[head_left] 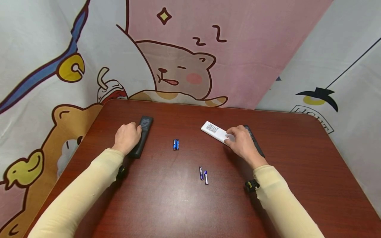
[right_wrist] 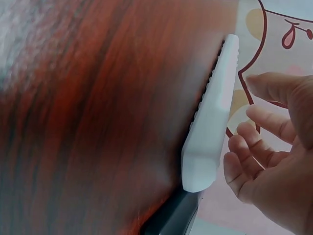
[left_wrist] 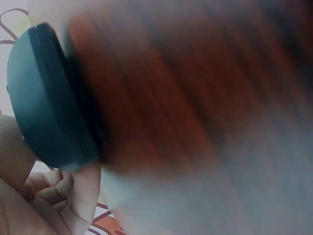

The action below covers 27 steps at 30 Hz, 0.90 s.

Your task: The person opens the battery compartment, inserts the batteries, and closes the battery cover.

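Note:
My left hand grips the side of a black remote control lying face down on the left of the table. In the left wrist view, thumb and fingers meet the rounded end of this remote. Over on the right, a white remote control also lies face down, a printed label on its back. Just above its near end hovers my right hand. The right wrist view shows these fingers spread and loosely bent, with a gap between them and the white remote.
Another dark remote lies beside the white one, partly behind my right hand. Two blue batteries sit side by side mid-table. Two slimmer purple-and-white batteries lie nearer me. A cartoon-printed cloth hangs behind the brown table.

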Motion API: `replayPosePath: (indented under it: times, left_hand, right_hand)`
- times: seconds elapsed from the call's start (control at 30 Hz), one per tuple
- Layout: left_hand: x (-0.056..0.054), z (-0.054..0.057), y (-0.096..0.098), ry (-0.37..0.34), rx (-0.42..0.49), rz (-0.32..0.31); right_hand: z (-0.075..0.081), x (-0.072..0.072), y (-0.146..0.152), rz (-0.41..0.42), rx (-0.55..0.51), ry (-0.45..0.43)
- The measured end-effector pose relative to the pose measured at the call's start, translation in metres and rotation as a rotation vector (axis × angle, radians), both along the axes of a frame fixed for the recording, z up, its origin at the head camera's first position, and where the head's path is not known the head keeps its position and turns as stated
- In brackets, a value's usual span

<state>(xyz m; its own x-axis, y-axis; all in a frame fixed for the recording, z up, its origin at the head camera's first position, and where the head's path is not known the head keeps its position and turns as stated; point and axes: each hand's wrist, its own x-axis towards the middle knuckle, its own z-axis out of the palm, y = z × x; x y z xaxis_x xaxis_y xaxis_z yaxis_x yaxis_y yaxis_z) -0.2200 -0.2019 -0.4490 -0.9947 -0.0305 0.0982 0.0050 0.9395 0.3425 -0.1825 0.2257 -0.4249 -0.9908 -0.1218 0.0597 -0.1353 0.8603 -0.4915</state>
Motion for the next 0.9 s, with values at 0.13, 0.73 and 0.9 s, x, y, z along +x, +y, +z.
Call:
replayPosePath:
  times: [0.13,0.73,0.9]
  left_hand:
    - [-0.001,0.001,-0.001,-0.03,-0.005,0.013]
    - [0.006,0.011,0.013,0.125,0.002,0.018]
    - [0.008,0.012,0.017,0.153,0.006,0.001]
  right_hand:
    - [-0.002,0.0,0.001,0.006,0.018,-0.014]
    - [-0.01,-0.003,0.004,0.017,0.096,-0.001]
    - [-0.011,-0.003,0.005,0.012,0.099,-0.01]
